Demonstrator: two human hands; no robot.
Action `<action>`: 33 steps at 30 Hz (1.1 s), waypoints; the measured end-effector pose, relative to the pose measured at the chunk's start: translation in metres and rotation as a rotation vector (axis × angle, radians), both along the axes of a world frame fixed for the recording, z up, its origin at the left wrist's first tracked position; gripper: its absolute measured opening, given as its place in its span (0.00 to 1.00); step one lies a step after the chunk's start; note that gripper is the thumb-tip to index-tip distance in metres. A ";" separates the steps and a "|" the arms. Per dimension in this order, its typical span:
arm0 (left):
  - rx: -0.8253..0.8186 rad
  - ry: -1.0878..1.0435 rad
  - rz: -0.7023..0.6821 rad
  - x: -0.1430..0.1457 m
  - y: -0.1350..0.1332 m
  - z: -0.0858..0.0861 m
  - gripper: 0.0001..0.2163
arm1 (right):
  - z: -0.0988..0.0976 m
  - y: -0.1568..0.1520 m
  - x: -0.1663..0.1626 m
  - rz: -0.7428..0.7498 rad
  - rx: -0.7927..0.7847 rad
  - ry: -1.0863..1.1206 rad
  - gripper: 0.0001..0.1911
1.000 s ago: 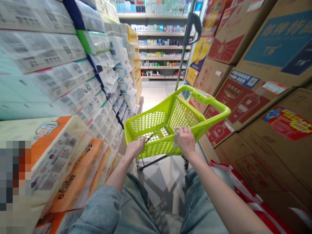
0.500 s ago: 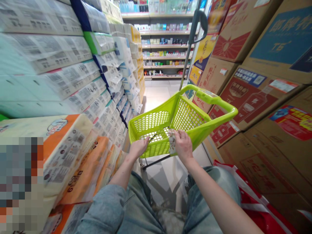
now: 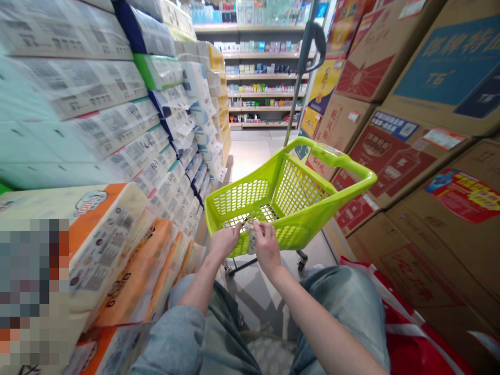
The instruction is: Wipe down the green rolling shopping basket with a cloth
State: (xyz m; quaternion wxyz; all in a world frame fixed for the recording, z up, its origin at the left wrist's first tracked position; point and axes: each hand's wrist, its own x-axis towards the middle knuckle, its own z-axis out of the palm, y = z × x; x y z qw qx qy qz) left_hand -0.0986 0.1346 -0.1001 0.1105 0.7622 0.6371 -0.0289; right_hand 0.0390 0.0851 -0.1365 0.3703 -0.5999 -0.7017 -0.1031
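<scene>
A lime green shopping basket on wheels (image 3: 336, 195) stands in a narrow store aisle just ahead of my knees. Both my hands meet at its near rim. My right hand (image 3: 267, 249) is closed round a small crumpled pale thing (image 3: 251, 235), perhaps a paper or wrapper. My left hand (image 3: 223, 240) pinches the same thing from the left side. The basket's long grey pull handle (image 3: 302, 62) rises at the far end. Nothing shows inside the basket.
Stacked packs of tissue rolls (image 3: 117, 135) wall the left side. Cardboard cartons (image 3: 410, 146) are piled on the right, with a red-and-white bag (image 3: 406, 328) at my right knee. Shelves of small goods (image 3: 265, 67) close the far end of the tiled aisle.
My right hand has drawn the crumpled thing leftward along the basket's near rim. My left hand has left the rim and joined it on the same thing.
</scene>
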 end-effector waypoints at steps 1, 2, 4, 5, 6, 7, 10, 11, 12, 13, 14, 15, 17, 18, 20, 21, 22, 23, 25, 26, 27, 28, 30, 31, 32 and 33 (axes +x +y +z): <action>0.009 0.012 -0.035 0.000 -0.001 0.001 0.31 | -0.001 -0.002 -0.003 0.047 0.001 -0.016 0.22; 0.017 0.023 -0.064 -0.001 -0.001 0.001 0.29 | -0.001 -0.003 -0.003 0.090 0.000 -0.039 0.22; 0.016 0.032 -0.064 -0.001 -0.002 0.002 0.29 | 0.000 -0.003 0.005 0.151 -0.007 -0.088 0.23; 0.011 0.029 -0.037 -0.001 -0.002 0.002 0.31 | 0.001 -0.003 0.012 0.162 -0.012 -0.110 0.23; 0.007 0.022 -0.010 0.000 -0.003 0.001 0.33 | 0.002 -0.002 0.022 0.158 -0.016 -0.129 0.24; 0.006 0.012 0.006 0.000 -0.003 0.001 0.34 | 0.003 -0.002 0.034 0.141 -0.015 -0.146 0.23; 0.017 -0.013 0.021 0.001 -0.006 -0.001 0.35 | 0.007 0.000 0.074 0.026 0.015 -0.174 0.22; 0.018 -0.017 0.029 0.001 -0.007 -0.002 0.35 | 0.010 0.001 0.088 -0.020 0.020 -0.171 0.22; 0.020 -0.021 0.039 0.001 -0.008 -0.002 0.35 | 0.012 0.001 0.100 -0.061 0.021 -0.169 0.22; 0.022 -0.024 0.052 0.002 -0.010 -0.003 0.34 | 0.015 0.001 0.111 -0.102 0.025 -0.157 0.22; 0.025 -0.027 0.062 0.002 -0.011 -0.003 0.34 | 0.019 0.002 0.120 -0.137 0.035 -0.136 0.22; 0.028 -0.030 0.069 0.003 -0.011 -0.004 0.34 | 0.022 0.002 0.127 -0.168 0.044 -0.108 0.22; 0.032 -0.032 0.086 0.004 -0.013 -0.004 0.35 | 0.026 0.003 0.134 -0.211 0.069 -0.039 0.22; 0.033 -0.026 0.088 0.004 -0.013 -0.004 0.35 | 0.028 0.004 0.134 -0.223 0.082 -0.004 0.21; 0.033 -0.005 0.075 0.004 -0.013 -0.004 0.34 | 0.028 0.006 0.130 -0.232 0.115 0.064 0.20; 0.032 0.004 0.066 0.004 -0.013 -0.004 0.33 | 0.027 0.007 0.127 -0.232 0.134 0.096 0.19; 0.032 0.009 0.063 0.004 -0.013 -0.003 0.32 | 0.025 0.008 0.124 -0.232 0.152 0.126 0.19; 0.032 0.008 0.066 0.004 -0.014 -0.003 0.32 | 0.024 0.010 0.121 -0.234 0.169 0.154 0.19; 0.032 -0.005 0.078 0.004 -0.014 -0.003 0.33 | 0.022 0.014 0.116 -0.241 0.192 0.200 0.19; 0.033 -0.010 0.087 0.005 -0.015 -0.003 0.34 | 0.021 0.016 0.115 -0.243 0.198 0.217 0.19; 0.037 -0.013 0.093 0.005 -0.016 -0.003 0.34 | 0.021 0.018 0.114 -0.246 0.201 0.233 0.18; 0.044 -0.013 0.092 0.007 -0.018 -0.003 0.34 | 0.021 0.021 0.114 -0.250 0.204 0.250 0.18; 0.062 -0.008 0.101 0.010 -0.021 -0.005 0.34 | 0.021 0.026 0.114 -0.268 0.210 0.293 0.18; 0.071 -0.006 0.115 0.013 -0.023 -0.005 0.35 | 0.020 0.029 0.113 -0.280 0.211 0.320 0.18; 0.079 -0.007 0.130 0.016 -0.025 -0.006 0.35 | 0.019 0.031 0.110 -0.291 0.209 0.352 0.18; 0.084 -0.012 0.145 0.019 -0.028 -0.007 0.36 | 0.017 0.032 0.106 -0.294 0.202 0.385 0.18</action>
